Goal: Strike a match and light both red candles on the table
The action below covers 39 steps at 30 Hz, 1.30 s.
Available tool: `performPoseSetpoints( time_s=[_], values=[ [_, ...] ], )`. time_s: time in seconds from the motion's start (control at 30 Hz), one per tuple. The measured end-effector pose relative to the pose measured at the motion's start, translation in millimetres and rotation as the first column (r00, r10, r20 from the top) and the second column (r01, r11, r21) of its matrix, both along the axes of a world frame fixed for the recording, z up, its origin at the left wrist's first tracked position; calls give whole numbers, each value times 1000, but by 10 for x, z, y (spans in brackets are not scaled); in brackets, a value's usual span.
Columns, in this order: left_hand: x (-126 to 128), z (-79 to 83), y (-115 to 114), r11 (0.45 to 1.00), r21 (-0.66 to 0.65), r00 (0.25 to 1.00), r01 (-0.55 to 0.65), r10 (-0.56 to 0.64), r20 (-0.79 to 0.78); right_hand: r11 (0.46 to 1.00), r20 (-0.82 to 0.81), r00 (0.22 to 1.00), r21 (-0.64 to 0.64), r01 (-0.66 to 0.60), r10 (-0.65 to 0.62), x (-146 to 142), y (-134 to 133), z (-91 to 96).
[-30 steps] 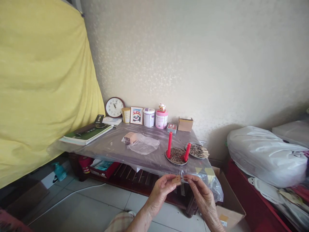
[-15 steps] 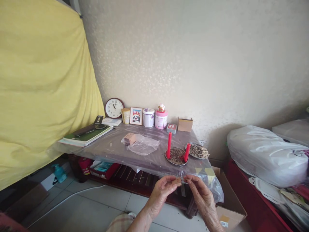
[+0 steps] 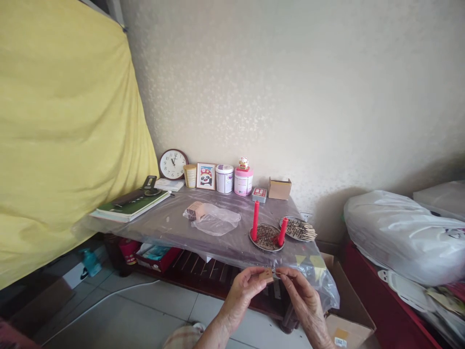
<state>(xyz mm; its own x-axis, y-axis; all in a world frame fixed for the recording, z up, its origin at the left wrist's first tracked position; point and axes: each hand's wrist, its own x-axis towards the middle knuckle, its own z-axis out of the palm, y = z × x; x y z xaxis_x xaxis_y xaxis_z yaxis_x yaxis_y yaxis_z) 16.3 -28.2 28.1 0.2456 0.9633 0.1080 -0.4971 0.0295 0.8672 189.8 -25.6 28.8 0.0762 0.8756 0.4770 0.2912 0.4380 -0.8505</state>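
My left hand (image 3: 244,290) is closed on a small brown matchbox (image 3: 267,276), gripped between thumb and fingers. Close beside the box, my right hand (image 3: 301,293) pinches a thin match (image 3: 277,273), mostly covered by the fingertips. Whether the match touches the box I cannot tell. Just beyond the hands, a tall red candle (image 3: 255,220) and a shorter red candle (image 3: 282,231) stand on a round plate (image 3: 267,248) strewn with dark bits. Behind it, a second plate (image 3: 290,236) holds dark bits and several pale sticks (image 3: 308,231).
A low table (image 3: 170,228) under clear plastic bears a plastic bag (image 3: 220,220), a small box (image 3: 196,211), books (image 3: 132,206), a clock (image 3: 173,164), tins (image 3: 224,178) and an open carton (image 3: 279,188). Right of it stand a cardboard box (image 3: 348,315) and a stuffed white bag (image 3: 395,232).
The view has shifted very slightly, so everything sits a little lower. Both hands keep their hold on the matchbox and match, close together as before.
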Motion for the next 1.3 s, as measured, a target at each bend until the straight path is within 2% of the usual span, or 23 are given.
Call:
performPoseSetpoints(
  time_s=[0.27,0.5,0.7,0.9,1.07,1.3],
  values=[
    [15,-36,34,999,-34,1000,-13,14,19,994,76,997,104,-26,18,-57,7,67],
    [44,-48,74,999,-27,999,-37,37,31,984,234,972,177,-23,-19,-53,38,5],
    [-5,31,66,993,-101,996,-57,64,69,993,106,990,75,89,-97,-54,97,-16],
    [-23,-7,81,987,-159,991,5,17,134,982,27,983,55,178,-180,-45,159,205],
    [4,-29,95,985,-171,980,12,22,198,971,118,972,148,187,-205,-130,80,320],
    [23,-46,70,991,-136,976,8,22,218,938,260,941,323,126,-216,-253,-46,132]
  ],
)
